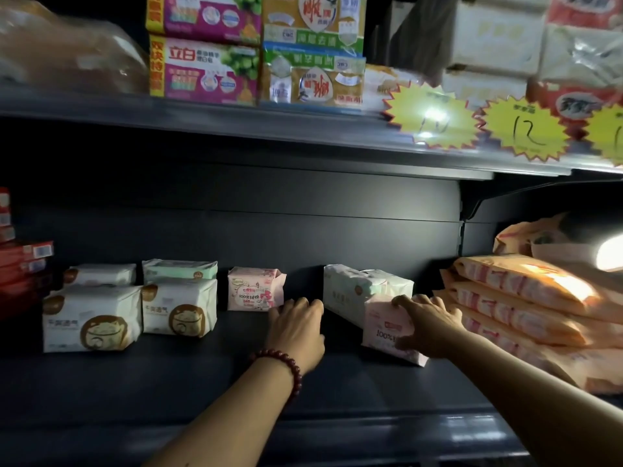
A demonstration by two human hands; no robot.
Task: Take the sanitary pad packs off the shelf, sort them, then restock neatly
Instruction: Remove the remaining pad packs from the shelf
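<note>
On the dark shelf (202, 382) stand several pad packs. At the left are white packs with a brown cat print (91, 318) (178, 306), each with a flatter pack on top. A pink pack (253, 288) stands in the middle; my left hand (296, 328), with a red bead bracelet, touches its lower right corner with curled fingers. My right hand (428, 325) grips a second pink pack (387, 328) from its right side. Behind that stands a white and pale green pack (357, 291).
Stacked orange-and-pink soft bags (526, 298) fill the shelf's right end, close to my right arm. Red boxes (23, 264) stand at the far left. The upper shelf (236, 123) holds soap packs and yellow starburst price tags (526, 129).
</note>
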